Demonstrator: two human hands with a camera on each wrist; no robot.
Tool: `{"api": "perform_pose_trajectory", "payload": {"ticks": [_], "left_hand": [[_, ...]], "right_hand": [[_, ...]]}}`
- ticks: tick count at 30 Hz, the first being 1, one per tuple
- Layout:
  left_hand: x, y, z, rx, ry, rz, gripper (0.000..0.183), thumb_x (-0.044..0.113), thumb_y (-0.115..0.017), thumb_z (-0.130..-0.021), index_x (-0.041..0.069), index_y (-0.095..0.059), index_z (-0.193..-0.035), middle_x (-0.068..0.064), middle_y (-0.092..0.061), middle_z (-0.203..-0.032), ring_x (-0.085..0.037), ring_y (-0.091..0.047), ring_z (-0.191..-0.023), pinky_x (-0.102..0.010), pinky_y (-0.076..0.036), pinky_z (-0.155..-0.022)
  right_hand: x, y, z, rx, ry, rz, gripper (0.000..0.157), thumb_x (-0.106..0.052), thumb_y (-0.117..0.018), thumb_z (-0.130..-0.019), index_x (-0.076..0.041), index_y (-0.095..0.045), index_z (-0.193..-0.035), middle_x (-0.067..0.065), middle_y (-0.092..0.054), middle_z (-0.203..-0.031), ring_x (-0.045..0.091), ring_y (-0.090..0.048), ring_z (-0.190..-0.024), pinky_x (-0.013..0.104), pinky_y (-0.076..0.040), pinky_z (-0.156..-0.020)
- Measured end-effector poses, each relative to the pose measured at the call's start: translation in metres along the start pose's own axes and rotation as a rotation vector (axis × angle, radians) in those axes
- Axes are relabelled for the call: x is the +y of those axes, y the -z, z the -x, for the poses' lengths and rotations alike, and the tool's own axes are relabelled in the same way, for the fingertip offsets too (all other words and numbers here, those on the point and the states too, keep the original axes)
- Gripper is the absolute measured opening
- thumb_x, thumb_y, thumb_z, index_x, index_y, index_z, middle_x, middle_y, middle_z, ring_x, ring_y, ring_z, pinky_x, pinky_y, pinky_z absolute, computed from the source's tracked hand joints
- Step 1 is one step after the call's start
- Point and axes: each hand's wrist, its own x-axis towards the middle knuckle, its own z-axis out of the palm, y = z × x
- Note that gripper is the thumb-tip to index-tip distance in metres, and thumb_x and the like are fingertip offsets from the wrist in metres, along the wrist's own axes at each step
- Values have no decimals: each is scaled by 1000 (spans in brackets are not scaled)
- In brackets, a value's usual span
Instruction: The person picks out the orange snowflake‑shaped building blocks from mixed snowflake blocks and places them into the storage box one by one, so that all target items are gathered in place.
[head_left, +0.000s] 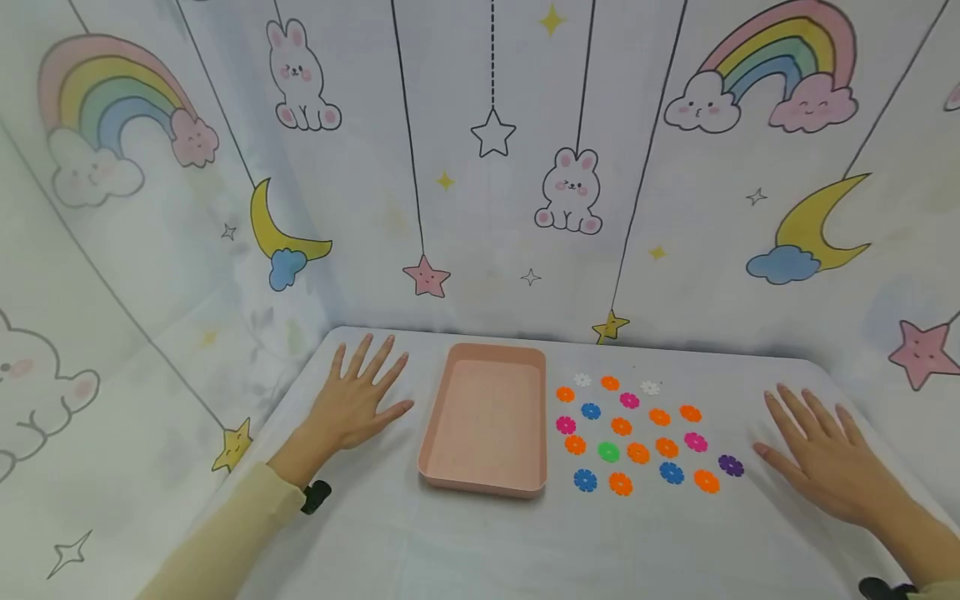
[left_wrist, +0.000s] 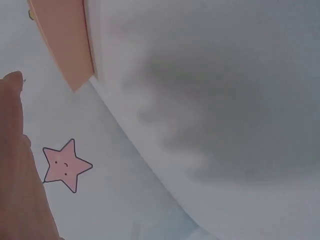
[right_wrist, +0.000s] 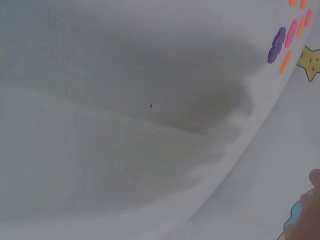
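My left hand is spread flat with straight fingers over the left side of the table, holding nothing. To its right lies a shallow pink rectangular tray with a bare floor; its corner shows in the left wrist view. Right of the tray several flat notched plastic discs are scattered, among them a green one, blue ones, orange ones and white ones. My right hand, fingers spread and straight, is nearest the purple disc and touches none of them.
The white tabletop reaches a back edge against a cloth backdrop printed with rabbits, rainbows, moons and stars. Another backdrop panel stands close along the left side. A dark band sits at the left wrist.
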Motion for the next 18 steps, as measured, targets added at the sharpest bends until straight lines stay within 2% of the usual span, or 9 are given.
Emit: {"api": "perform_pose_trajectory", "payload": {"ticks": [4, 6, 9, 13, 16, 18], "left_hand": [[8, -1, 0, -11, 10, 66, 82, 67, -47, -98, 21, -26, -164, -9, -10, -172, -41, -5, -156, -70, -6, -121], [11, -2, 0, -9, 8, 121, 83, 66, -50, -98, 21, -26, -164, -10, -10, -172, -43, -8, -156, -72, -11, -120], [16, -3, -1, 0, 0, 263, 84, 60, -58, -97, 20, -25, -164, -11, -12, -171, -45, -13, -154, -74, -21, -116], [22, -3, -3, 6, 3, 447, 86, 52, -67, -96, 20, -25, -164, -11, -15, -170, -43, -20, -152, -75, -30, -111], [25, -4, -4, -7, 28, 542, 87, 49, -69, -96, 20, -24, -164, -10, -16, -170, -39, -22, -152, -72, -32, -112], [27, -4, -5, -18, 47, 605, 87, 48, -70, -95, 20, -24, -164, -9, -16, -170, -38, -22, -152, -70, -32, -113]], "right_hand": [[-5, -1, 0, 9, 11, -30, 98, -47, -61, -99, -8, 2, -164, 26, -1, -168, 40, 21, -153, 51, 29, -114], [-7, -2, 0, 26, 23, -87, 99, -42, -65, -98, -8, 0, -164, 26, -3, -168, 45, 14, -154, 50, 28, -114], [-8, -4, -1, 59, 45, -221, 101, -33, -71, -94, -5, -4, -164, 30, -8, -166, 54, -3, -150, 52, 23, -118], [-10, -4, -5, 76, 39, -394, 99, -24, -75, -92, -2, -10, -163, 37, -14, -161, 61, -17, -142, 69, 7, -119], [-14, -3, -9, 57, 6, -474, 97, -21, -75, -92, 1, -12, -162, 39, -17, -158, 63, -20, -138, 81, -5, -110], [-16, -1, -12, 40, -16, -506, 95, -21, -75, -92, 3, -13, -161, 41, -18, -156, 64, -22, -135, 85, -11, -104]]}}
